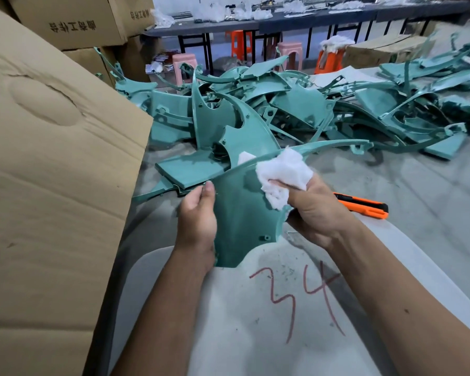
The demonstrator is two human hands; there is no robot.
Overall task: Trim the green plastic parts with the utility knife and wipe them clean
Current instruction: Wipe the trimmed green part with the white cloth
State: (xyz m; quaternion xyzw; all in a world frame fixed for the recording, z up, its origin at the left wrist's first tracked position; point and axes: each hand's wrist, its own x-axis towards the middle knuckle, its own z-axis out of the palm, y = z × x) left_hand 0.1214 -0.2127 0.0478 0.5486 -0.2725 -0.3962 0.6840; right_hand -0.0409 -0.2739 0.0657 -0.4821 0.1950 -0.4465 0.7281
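Grey concrete floor [391,185] spreads under a heap of teal-green moulded plastic panels [255,104], and that heap is my landmark. Just on the near side of it, the person holds one curved teal-green plastic panel [242,210] upright, its long axis running from their lap up toward the heap. The left hand [197,221] grips the panel's left edge, thumb on the face. The right hand [314,210] has its fingers bunched around a white fluffy wiping cloth [282,172], which is pressed against the panel's upper right face. I judge wiping is under way. An orange and black utility knife [364,206] lies on the floor nearer than the heap, just beyond the right hand, untouched.
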